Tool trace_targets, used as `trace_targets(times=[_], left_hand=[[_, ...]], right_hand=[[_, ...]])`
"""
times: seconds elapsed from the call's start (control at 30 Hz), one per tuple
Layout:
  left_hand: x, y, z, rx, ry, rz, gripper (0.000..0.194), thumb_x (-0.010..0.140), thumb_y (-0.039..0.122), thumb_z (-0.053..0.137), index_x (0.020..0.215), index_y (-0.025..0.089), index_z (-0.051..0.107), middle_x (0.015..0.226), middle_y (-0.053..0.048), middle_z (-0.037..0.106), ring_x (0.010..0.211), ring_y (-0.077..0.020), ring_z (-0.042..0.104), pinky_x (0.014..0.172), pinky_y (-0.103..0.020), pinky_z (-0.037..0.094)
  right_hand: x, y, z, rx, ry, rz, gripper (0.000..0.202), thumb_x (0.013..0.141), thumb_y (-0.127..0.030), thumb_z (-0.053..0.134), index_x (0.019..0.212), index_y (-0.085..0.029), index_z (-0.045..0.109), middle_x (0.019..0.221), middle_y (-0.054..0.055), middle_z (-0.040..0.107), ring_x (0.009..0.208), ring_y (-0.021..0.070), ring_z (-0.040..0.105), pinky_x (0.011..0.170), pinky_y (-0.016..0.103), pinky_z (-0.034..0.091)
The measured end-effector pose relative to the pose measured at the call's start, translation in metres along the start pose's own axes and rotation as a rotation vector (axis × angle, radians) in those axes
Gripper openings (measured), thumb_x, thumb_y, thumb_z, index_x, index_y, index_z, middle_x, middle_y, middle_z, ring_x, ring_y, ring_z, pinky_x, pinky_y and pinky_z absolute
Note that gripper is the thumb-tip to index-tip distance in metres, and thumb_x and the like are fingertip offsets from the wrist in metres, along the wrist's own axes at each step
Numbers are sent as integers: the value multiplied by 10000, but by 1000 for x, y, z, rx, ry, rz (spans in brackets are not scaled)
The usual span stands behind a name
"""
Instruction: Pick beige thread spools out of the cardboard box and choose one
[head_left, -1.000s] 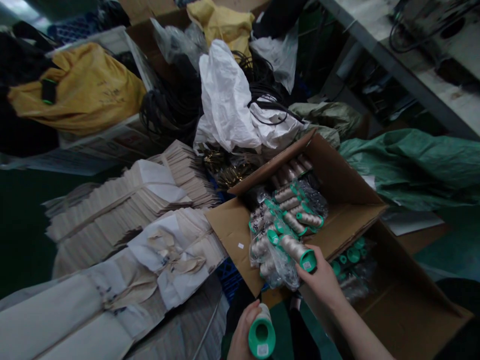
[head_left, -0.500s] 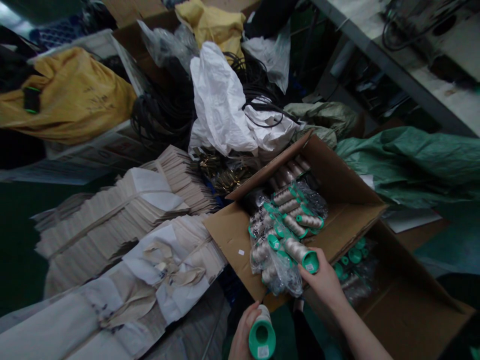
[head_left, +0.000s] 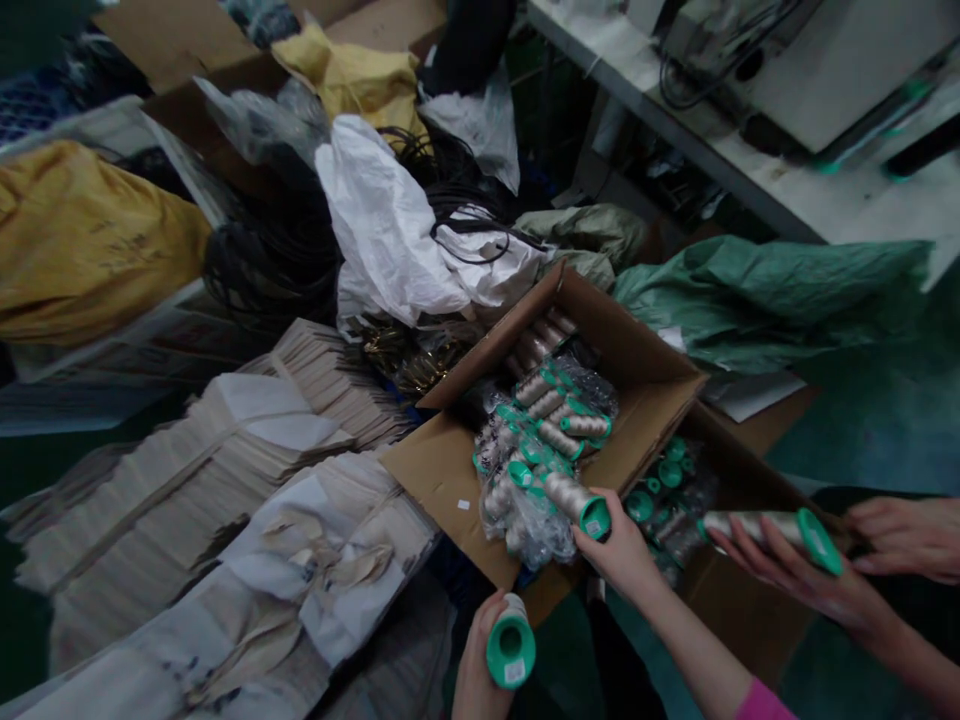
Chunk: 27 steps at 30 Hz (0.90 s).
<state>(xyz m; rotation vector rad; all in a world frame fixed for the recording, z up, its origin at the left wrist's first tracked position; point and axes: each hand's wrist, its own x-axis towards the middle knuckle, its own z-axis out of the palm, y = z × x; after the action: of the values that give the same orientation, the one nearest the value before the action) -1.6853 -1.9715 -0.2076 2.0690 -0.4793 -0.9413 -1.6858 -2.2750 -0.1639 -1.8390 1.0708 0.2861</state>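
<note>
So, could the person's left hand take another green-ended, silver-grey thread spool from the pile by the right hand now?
Probably not easily: the left hand holds one spool, though the pile's brown cardboard box stands open.

Dimly lit, green floor [head_left: 862, 430], pale worktable [head_left: 802, 195]

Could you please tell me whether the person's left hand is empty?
No, the left hand holds a green-ended thread spool, its open end turned toward the camera.

Co-worker's hands [head_left: 825, 588] entered at right, one holding spool [head_left: 744, 521]; pink sleeve [head_left: 761, 703] showing.
</note>
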Motion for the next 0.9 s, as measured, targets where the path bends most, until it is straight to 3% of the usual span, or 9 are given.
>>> trace_targets(times=[0.27, 0.5, 0.6, 0.73, 0.83, 0.9], left_hand=[[-16, 18, 27, -11, 8, -26, 532, 844, 300, 598, 1337, 185, 436, 1349, -142, 511, 1247, -305, 507, 1068, -471, 417], [-44, 57, 42, -24, -22, 42, 589, 822, 346, 655, 1335, 186, 413, 1353, -162, 488, 1230, -315, 520, 1040, -516, 440], [-61, 95, 37, 82, -103, 216, 450, 848, 257, 612, 1275, 191, 488, 1466, -178, 348, 1313, -336, 435, 1037, -514, 444], [-78, 177, 34, 338, -315, 440, 397, 833, 195, 605, 1226, 246, 576, 1594, -120, 2, 1433, -408, 158, 1092, -598, 325], [-85, 235, 45, 446, -490, 619, 459, 766, 234, 670, 1217, 286, 596, 1595, -102, -87, 1430, -458, 67, 1093, -687, 195], [-89, 262, 56, 454, -563, 678, 517, 744, 272, 692, 1246, 307, 578, 1593, -104, -104, 1426, -467, 77, 1086, -700, 176]], right_hand=[[-78, 9, -38, 125, 18, -49, 544, 755, -298, 682, 1241, -235, 446, 1047, 28, 630, 926, 208, 614, 832, 308, 471], [-158, 27, -86, 18, -11, -135, 615, 722, -294, 715, 1278, -234, 458, 1234, 63, 579, 1108, 234, 567, 979, 352, 421], [-191, 36, -110, -76, -48, -183, 647, 699, -305, 729, 1284, -211, 467, 1248, 87, 578, 1118, 250, 559, 993, 363, 412], [-228, 42, -139, -195, -133, -219, 605, 658, -363, 759, 1191, -221, 511, 1105, 61, 628, 1010, 260, 588, 893, 359, 441], [-251, 41, -159, -187, -230, -201, 478, 642, -422, 767, 1006, -234, 520, 908, 2, 637, 832, 223, 610, 725, 301, 439], [-264, 40, -172, -153, -261, -178, 450, 643, -439, 768, 932, -237, 489, 844, -22, 622, 766, 199, 604, 661, 275, 406]])
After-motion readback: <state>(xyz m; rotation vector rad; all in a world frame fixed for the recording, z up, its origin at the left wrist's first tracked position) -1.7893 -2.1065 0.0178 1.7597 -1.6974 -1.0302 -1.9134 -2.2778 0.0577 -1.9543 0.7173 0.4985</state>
